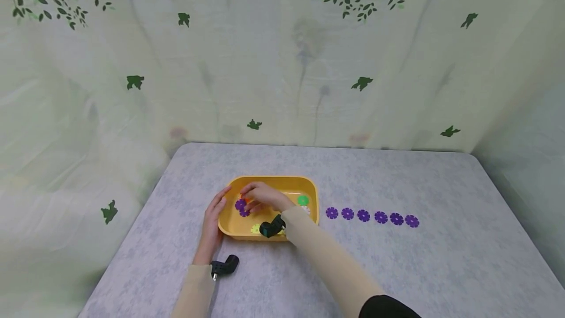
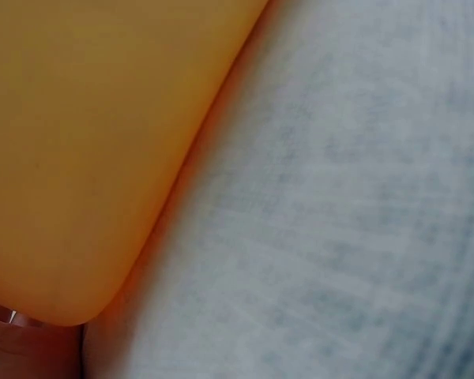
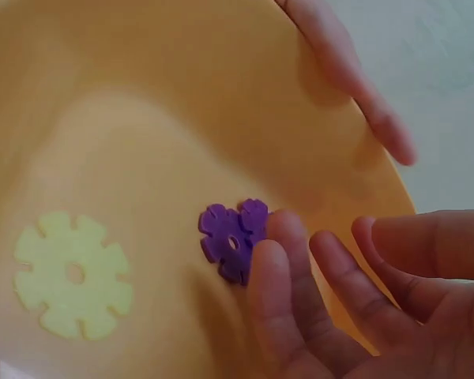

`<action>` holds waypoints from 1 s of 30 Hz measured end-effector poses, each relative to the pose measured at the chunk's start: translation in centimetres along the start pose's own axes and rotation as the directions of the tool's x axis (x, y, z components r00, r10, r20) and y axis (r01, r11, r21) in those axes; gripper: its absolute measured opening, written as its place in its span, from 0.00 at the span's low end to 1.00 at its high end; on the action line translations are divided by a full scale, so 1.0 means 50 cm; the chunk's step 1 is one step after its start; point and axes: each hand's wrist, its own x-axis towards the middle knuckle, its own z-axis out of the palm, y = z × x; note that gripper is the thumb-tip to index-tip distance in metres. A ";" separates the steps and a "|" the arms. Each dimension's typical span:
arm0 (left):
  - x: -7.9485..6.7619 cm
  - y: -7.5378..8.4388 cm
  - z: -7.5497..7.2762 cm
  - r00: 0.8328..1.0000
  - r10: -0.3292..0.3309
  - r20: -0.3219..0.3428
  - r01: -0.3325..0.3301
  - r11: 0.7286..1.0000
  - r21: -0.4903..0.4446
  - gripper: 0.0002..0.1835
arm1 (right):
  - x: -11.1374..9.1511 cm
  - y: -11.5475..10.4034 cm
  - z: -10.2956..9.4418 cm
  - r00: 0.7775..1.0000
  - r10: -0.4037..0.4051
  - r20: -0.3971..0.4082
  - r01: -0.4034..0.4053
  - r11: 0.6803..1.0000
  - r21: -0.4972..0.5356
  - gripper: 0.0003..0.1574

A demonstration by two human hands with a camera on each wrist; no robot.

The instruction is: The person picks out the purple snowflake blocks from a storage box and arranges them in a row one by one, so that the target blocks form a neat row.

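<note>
My left hand [image 1: 213, 225] rests against the left side of the yellow tray [image 1: 314, 195], its fingers lying straight along the rim. In the right wrist view, fingertips of that hand overlap the tray's far edge. My right hand [image 1: 267, 196] reaches over the tray's left part, with loosely bent fingers and nothing between them. Close by its fingertips lie purple notched flower discs [image 3: 221, 237] that overlap each other, partly hidden by the fingers. A pale yellow flower disc [image 3: 75, 272] lies apart from them on the tray floor.
A row of several purple flower discs [image 1: 363, 215] lies on the grey table [image 1: 441, 269] to the right of the tray. Inside the tray's right end is a green disc [image 1: 302, 200] by a whitish one. A leaf-printed curtain [image 1: 282, 63] stands behind the table.
</note>
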 end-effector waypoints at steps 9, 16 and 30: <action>0.001 -0.002 0.001 1.000 0.011 -0.002 -0.011 1.000 0.002 0.23 | 0.022 0.003 0.003 0.992 0.057 0.112 -0.059 0.998 0.018 0.18; 0.003 -0.001 0.001 1.000 0.006 0.022 -0.005 1.000 -0.018 0.24 | 0.023 0.002 0.003 0.984 0.086 0.155 -0.082 0.996 -0.031 0.19; -0.003 0.021 -0.022 0.996 0.002 0.084 -0.023 0.967 0.253 0.25 | 0.015 0.006 -0.005 0.986 0.026 0.166 -0.011 0.996 -0.087 0.19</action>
